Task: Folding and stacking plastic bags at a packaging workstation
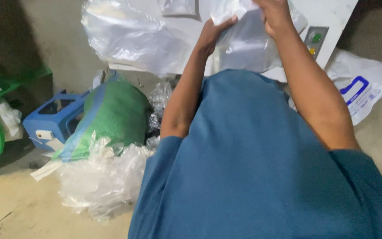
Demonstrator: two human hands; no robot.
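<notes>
A clear plastic bag [244, 44] is held up in front of me over a white machine top [332, 13]. My left hand [213, 33] grips the bag's left edge, thumb on top. On the bag's upper right edge my right hand [275, 15] is closed, near the top of the picture. Both forearms reach forward from my blue shirt, which fills the lower middle of the view.
A pile of clear plastic sheeting [129, 35] lies on the white surface at the left. A control panel with a green and a yellow button [315, 40] sits at the right. On the floor lie a green-and-blue sack [111, 115], crumpled plastic [98, 181], a blue crate [51, 117] and a white printed bag [363, 84].
</notes>
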